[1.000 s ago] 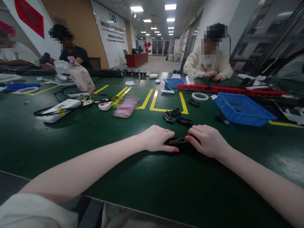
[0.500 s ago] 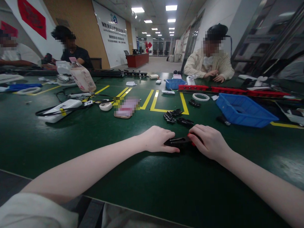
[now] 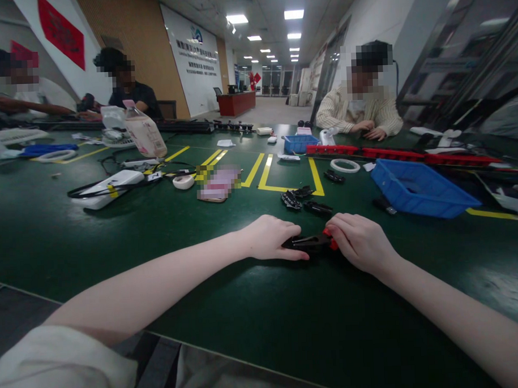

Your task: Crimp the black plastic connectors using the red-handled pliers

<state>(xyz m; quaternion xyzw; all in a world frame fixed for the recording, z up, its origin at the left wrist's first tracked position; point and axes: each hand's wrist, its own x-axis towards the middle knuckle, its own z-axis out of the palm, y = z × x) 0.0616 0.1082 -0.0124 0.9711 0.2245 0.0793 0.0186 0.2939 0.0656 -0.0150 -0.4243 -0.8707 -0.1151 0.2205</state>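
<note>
My left hand and my right hand meet over a small black plastic part that rests on the green table. Both hands have their fingers curled onto it from either side. A small red piece shows at the part's right end, under my right fingertips. Just beyond my hands lie several loose black plastic parts.
A blue bin stands to the right, a smaller blue bin farther back. Red rails, a white ring, a white device with cables, a tape roll and a bottle lie about. Other people sit at the far side.
My hands stay on the black part; my right fingers have shifted slightly, so more of the red piece shows. The view has drifted a little.
</note>
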